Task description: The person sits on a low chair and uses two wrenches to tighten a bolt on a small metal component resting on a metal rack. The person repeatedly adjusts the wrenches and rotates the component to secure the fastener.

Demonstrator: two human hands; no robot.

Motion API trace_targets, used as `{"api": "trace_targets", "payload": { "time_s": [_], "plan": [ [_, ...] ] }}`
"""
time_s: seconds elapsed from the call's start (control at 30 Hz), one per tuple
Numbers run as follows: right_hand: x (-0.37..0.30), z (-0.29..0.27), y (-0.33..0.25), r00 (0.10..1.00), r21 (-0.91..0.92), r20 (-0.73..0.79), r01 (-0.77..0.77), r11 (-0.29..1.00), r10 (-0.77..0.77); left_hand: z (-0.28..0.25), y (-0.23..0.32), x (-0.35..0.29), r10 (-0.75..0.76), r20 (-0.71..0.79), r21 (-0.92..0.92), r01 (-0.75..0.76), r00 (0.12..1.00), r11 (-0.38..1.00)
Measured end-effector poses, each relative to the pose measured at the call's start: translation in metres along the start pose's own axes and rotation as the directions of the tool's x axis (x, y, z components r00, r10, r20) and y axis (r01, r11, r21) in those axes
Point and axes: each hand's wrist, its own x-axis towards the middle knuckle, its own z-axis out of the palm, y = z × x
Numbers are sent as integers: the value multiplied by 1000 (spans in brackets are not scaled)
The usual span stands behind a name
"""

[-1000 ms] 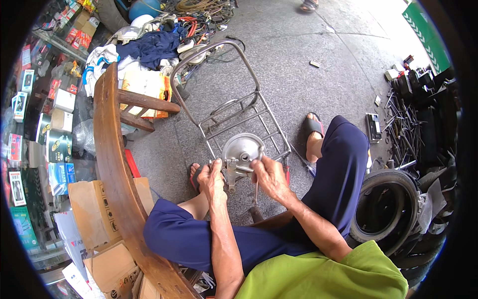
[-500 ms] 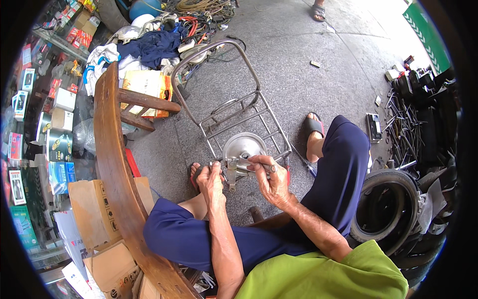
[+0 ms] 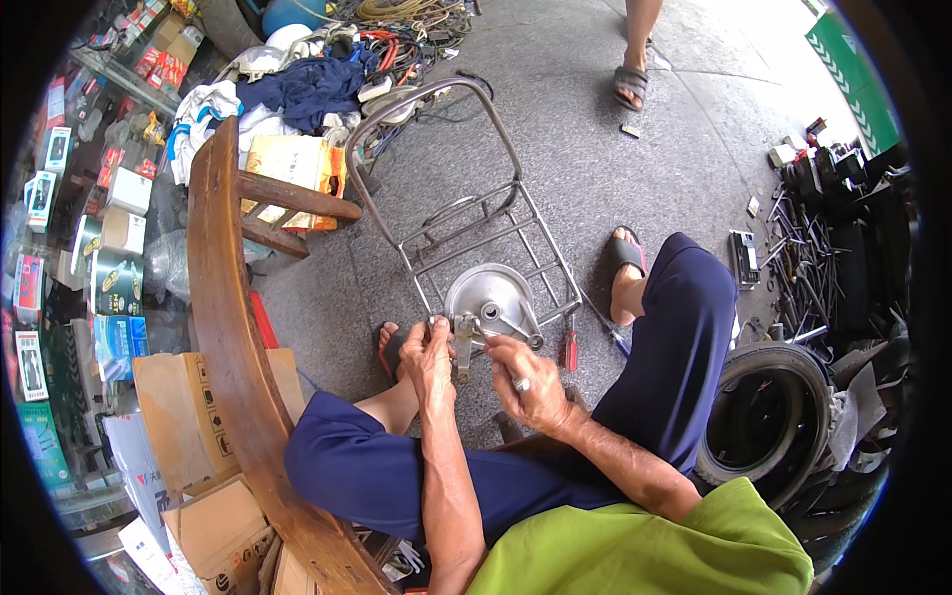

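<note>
A round silver metal plate (image 3: 474,288) with a hole in its middle and arms at its edge, like a brake plate, lies at the near end of a tubular metal rack (image 3: 516,230). My left hand (image 3: 428,359) is closed at the plate's near left edge, thumb and fingers together; what they pinch is hidden. A small metal bracket (image 3: 464,359) juts from the plate beside it. To the right, my right hand (image 3: 537,387) is wrapped round a short metal tool (image 3: 521,384). Its tip reaches towards the bracket, and its kind is unclear.
A red-handled screwdriver (image 3: 570,349) is right of the plate. A wooden bench (image 3: 223,268) runs along my left, by shelves of boxed goods. Tyres (image 3: 769,416) and a heap of tools (image 3: 798,238) lie right. Another person's sandalled foot (image 3: 631,87) is ahead.
My right hand has moved slightly down and turned, tilting the tool and uncovering the plate's centre and the screwdriver. My left hand stays near the plate's edge. The other person has stepped closer.
</note>
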Motion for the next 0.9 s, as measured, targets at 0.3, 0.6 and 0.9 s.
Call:
{"api": "trace_targets", "payload": {
  "time_s": [0.3,0.6,0.9],
  "plan": [
    [7,-3,10,945,109,-140,-282,953,296,3,-6,2,-9,21,-21,9,1000,1000],
    [1,-5,7,928,214,-52,-351,912,369,5,-3,1,19,36,-66,-16,999,998],
    [6,-11,-1,996,-144,88,16,989,-4,5,-5,1,47,26,-67,-45,999,997]
  ]
}}
